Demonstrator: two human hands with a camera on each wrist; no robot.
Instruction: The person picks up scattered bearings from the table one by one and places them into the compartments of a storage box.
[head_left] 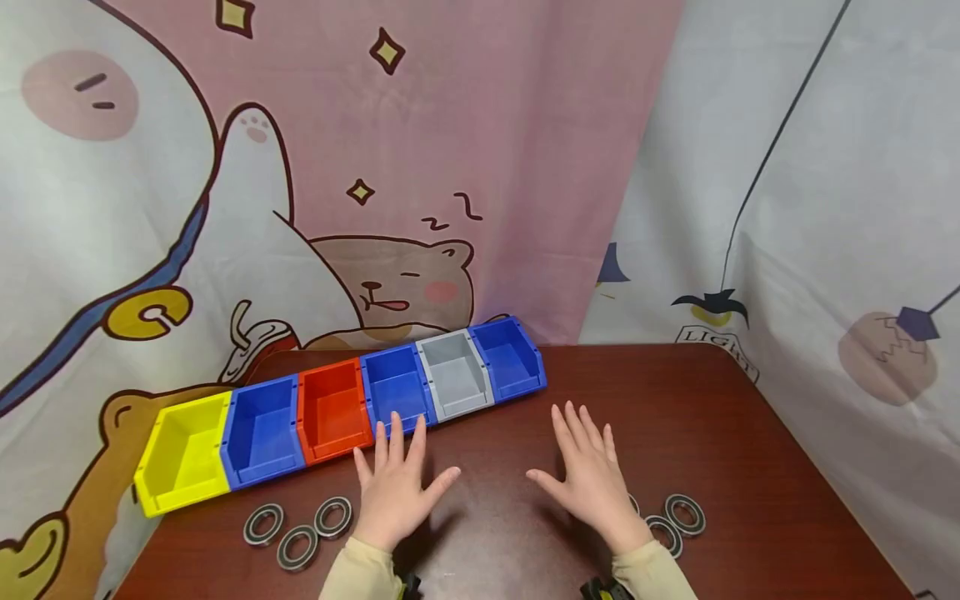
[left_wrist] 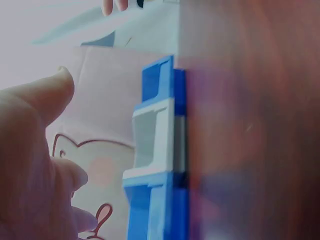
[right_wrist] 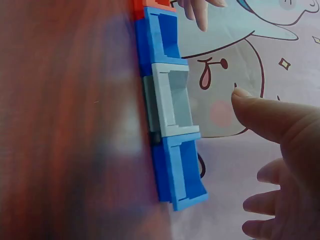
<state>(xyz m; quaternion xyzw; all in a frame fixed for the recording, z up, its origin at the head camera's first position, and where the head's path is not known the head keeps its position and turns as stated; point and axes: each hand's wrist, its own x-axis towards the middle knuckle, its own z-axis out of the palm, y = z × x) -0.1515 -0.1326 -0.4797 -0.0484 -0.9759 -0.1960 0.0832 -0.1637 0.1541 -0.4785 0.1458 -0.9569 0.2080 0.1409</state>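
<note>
My left hand (head_left: 397, 492) hovers over the table with its fingers spread, holding nothing. Opposite it, my right hand (head_left: 591, 483) is held palm down, fingers extended and nothing in its grasp. Left of the left hand lie three ball bearings (head_left: 297, 547), metal rings with dark seals. More bearings (head_left: 685, 514) lie beside the right wrist, one partly hidden behind the hand. Beyond the hands runs a row of joined plastic bins: yellow (head_left: 187, 454), blue (head_left: 264, 429), red (head_left: 335, 408), blue (head_left: 397, 387), grey (head_left: 455, 375) and blue (head_left: 508, 358). No contents show inside them.
The bins stand slantwise along the back left of the dark red-brown table (head_left: 502, 533). A printed cartoon curtain (head_left: 525, 167) hangs directly behind the table and along its right side.
</note>
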